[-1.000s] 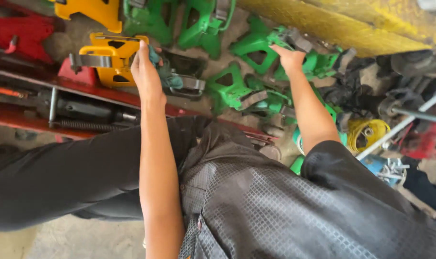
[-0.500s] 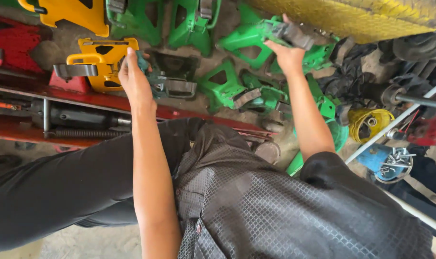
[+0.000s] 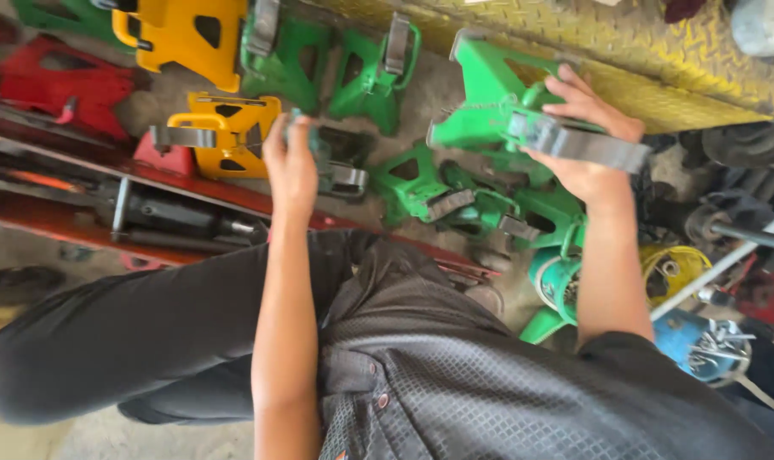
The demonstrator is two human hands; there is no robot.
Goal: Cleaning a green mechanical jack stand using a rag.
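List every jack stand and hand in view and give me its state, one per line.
right hand: gripping a stand, lifted off the floor
green jack stand: held, tilted, grey saddle post sticking out
left hand: closed on the dark green stand
dark green stand: on the floor, grasped
yellow jack stand: lying on its side, untouched
red jack stand: lying on the floor, untouched

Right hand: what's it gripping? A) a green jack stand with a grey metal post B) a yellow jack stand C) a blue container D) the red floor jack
A: the right hand is wrapped around a green jack stand lifted off the pile, its fingers over the grey metal post; the yellow jack stand lies by the left hand instead.
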